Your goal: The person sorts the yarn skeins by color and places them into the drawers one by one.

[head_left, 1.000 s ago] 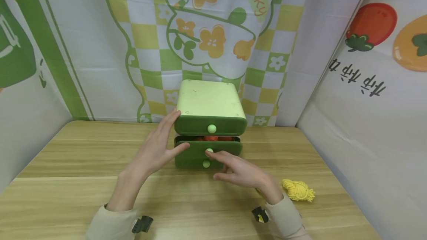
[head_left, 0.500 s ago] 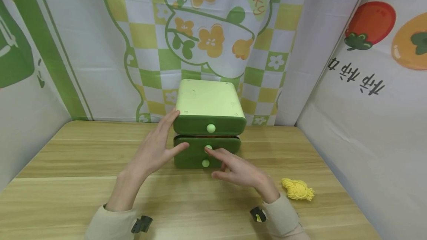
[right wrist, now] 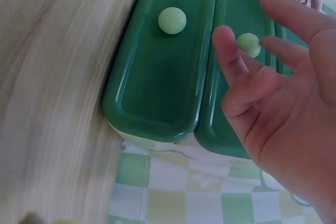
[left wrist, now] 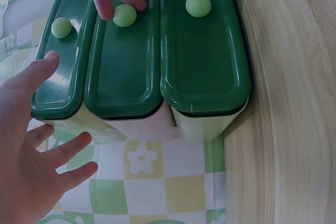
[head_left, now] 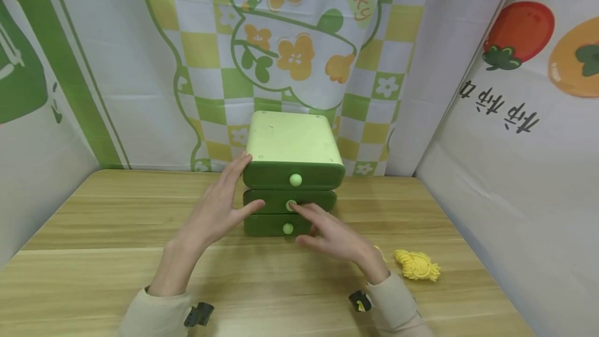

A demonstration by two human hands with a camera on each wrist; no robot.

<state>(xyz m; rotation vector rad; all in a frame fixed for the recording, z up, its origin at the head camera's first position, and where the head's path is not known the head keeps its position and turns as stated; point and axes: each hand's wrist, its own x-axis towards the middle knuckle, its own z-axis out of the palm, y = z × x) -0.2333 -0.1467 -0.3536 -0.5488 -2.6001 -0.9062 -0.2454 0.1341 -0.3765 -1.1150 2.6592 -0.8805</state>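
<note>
A small chest of three drawers (head_left: pixel 294 137), pale green on top with dark green fronts, stands on the table. All three drawers sit flush, each with a round pale knob. My left hand (head_left: pixel 217 207) rests its fingertips on the chest's upper left edge, thumb spread in front of the drawer fronts. My right hand (head_left: pixel 334 233) touches the middle drawer (head_left: pixel 267 202) at its knob (left wrist: pixel 125 16), with fingers extended on either side of the knob in the left wrist view. Below it, the bottom drawer (right wrist: pixel 157 77) shows its own knob (right wrist: pixel 172 20).
A bundle of yellow cord (head_left: pixel 417 265) lies on the wooden table (head_left: pixel 262 290) to the right of my right forearm. A patterned cloth (head_left: pixel 206 51) hangs behind the chest, and printed white panels stand at both sides.
The middle drawer, which stood partly out with something red visible inside, has slid back in flush as my right hand pushed it. My left hand has stayed at the chest's edge.
</note>
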